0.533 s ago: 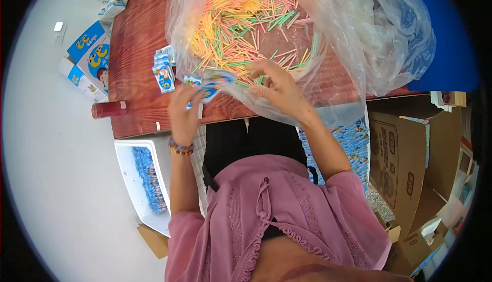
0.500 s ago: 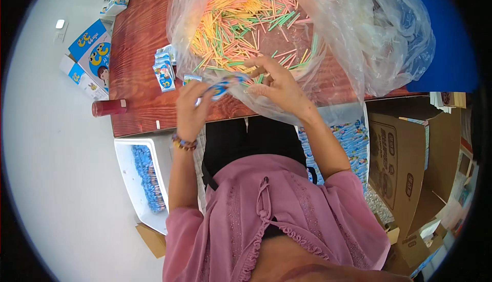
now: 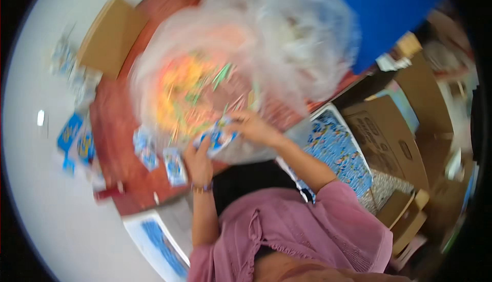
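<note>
while the view reaches me badly blurred, i can make out my left grip (image 3: 199, 162) closed on a blue-and-white packet (image 3: 218, 137), thumb and fingers at its near-left end. my right grip (image 3: 256, 130) is at the packet's right end, fingers bent and slightly apart; i cannot tell whether they pinch it or only touch it. the packet is held over the near side of a clear, open bag (image 3: 300, 31) on the red surface (image 3: 115, 123). inside the bag i see loose sticks (image 3: 182, 85) in yellow, pink and green. a second packet (image 3: 175, 167) lies just left of my left grip, with a small pile (image 3: 146, 149) farther left. beyond the surface's near edge, i see a white tub (image 3: 134, 226) at left and many blue packets (image 3: 338, 151) at right, near a brown carton (image 3: 387, 136).
</note>
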Action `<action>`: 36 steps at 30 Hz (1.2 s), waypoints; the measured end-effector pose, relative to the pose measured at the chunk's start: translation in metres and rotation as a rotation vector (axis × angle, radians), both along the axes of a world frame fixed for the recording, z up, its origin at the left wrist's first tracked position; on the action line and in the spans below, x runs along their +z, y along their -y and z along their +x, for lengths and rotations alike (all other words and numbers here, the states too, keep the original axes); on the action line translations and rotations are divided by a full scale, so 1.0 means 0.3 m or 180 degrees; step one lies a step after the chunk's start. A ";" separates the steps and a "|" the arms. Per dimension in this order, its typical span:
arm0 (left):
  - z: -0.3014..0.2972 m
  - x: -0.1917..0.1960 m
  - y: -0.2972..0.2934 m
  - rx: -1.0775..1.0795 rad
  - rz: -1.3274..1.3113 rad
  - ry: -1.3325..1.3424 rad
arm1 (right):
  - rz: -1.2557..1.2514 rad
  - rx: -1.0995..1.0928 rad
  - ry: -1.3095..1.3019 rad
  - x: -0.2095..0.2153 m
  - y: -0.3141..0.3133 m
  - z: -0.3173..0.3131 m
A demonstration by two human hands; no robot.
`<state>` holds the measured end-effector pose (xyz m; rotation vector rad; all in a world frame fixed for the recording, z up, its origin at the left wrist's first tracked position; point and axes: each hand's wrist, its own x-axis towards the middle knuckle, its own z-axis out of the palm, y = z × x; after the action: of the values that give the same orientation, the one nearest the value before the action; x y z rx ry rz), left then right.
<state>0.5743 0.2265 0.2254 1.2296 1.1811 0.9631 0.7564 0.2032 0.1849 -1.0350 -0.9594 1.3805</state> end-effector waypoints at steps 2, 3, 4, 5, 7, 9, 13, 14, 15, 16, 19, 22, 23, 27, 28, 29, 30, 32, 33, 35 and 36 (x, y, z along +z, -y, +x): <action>-0.017 -0.001 0.021 0.0123 -0.0172 0.0468 | 0.0130 0.0216 0.0164 0.060 0.009 -0.002; -0.027 0.000 0.028 0.0089 -0.0179 0.0480 | 0.0223 0.0208 0.0066 0.054 0.020 -0.014; -0.041 0.008 0.036 0.0078 -0.0112 0.0234 | 0.0350 0.0265 -0.0023 0.049 0.018 -0.016; -0.047 0.016 0.035 0.0139 -0.0007 -0.0002 | 0.0421 0.0242 -0.0025 0.074 0.017 -0.018; -0.045 0.020 0.029 0.0076 0.0135 0.0343 | 0.0528 0.0177 0.0053 0.097 0.016 -0.014; -0.060 0.026 0.021 0.0081 0.0239 0.0626 | 0.0158 0.0380 0.0158 0.102 0.008 -0.015; -0.068 0.037 0.010 -0.0005 -0.0209 0.1427 | 0.0468 0.0836 -0.0321 0.102 -0.001 -0.037; -0.086 0.039 0.008 -0.0068 -0.0419 0.1670 | 0.0605 0.0977 -0.0484 0.096 -0.011 -0.046; -0.103 0.040 0.008 -0.0135 -0.0636 0.1903 | 0.0632 0.0946 -0.0492 0.090 -0.017 -0.053; -0.115 0.030 0.007 -0.0096 -0.0624 0.1792 | 0.0555 0.0977 -0.0454 0.085 -0.022 -0.055; -0.159 -0.010 0.005 -0.0115 -0.0264 0.1376 | 0.0497 0.0848 -0.0298 0.155 -0.012 -0.067; -0.148 0.015 0.029 -0.0064 -0.0059 0.1278 | 0.0626 0.0528 -0.0061 0.180 0.010 -0.092; -0.146 0.027 0.039 -0.0040 0.0036 0.1302 | 0.0755 0.0401 0.0050 0.182 0.016 -0.099; -0.186 0.012 0.051 0.0013 0.0298 0.1099 | 0.0531 0.0459 0.0645 0.153 0.019 -0.117; -0.193 0.009 0.054 -0.0002 0.0306 0.1102 | 0.0602 0.0463 0.0617 0.135 0.011 -0.137; -0.207 0.006 0.060 0.0053 0.0307 0.1124 | 0.0664 0.0476 0.0587 0.150 0.017 -0.159; -0.222 0.003 0.065 0.0107 0.0307 0.1147 | 0.0663 0.0469 0.0591 0.164 0.027 -0.178; -0.261 -0.003 0.076 0.0112 0.0428 0.1178 | 0.0865 0.0262 0.0609 0.203 0.047 -0.215; -0.279 -0.003 0.083 0.0125 0.0550 0.1206 | 0.0869 0.0263 0.0625 0.198 0.049 -0.236; -0.298 0.017 0.104 0.0143 0.0465 0.1279 | 0.1078 0.0042 0.0705 0.182 0.050 -0.284; -0.310 0.024 0.113 0.0161 0.0375 0.1335 | 0.1084 0.0058 0.0730 0.178 0.055 -0.301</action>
<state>0.4814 0.1926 0.2326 1.0255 0.8361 1.2712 0.6661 0.1867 0.2382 -0.9369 -1.3242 1.0784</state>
